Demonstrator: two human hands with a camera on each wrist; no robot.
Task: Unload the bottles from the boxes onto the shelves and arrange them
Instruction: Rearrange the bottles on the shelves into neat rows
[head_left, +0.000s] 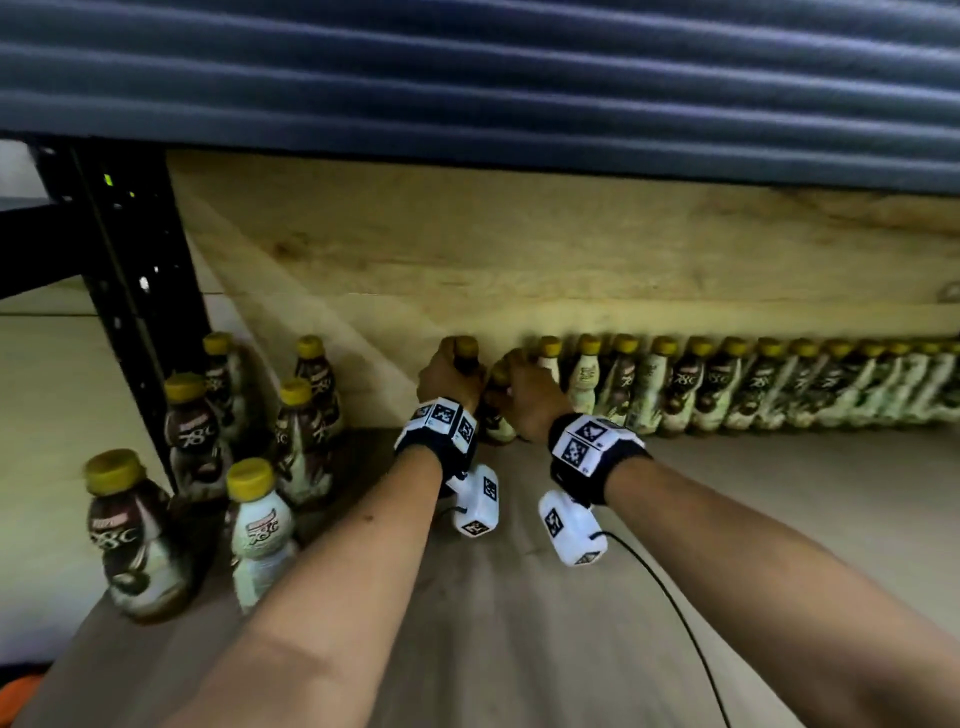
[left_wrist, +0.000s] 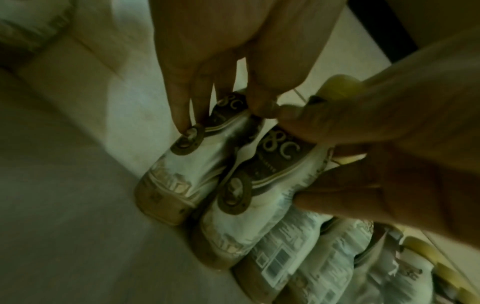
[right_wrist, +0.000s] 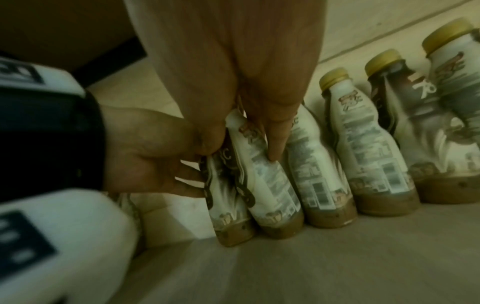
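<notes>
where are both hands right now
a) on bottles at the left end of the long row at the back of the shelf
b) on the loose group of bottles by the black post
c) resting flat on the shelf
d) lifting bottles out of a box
a: the left hand and right hand each hold a bottle at the left end of the long row at the back of the shelf; the loose group by the black post is untouched.
</notes>
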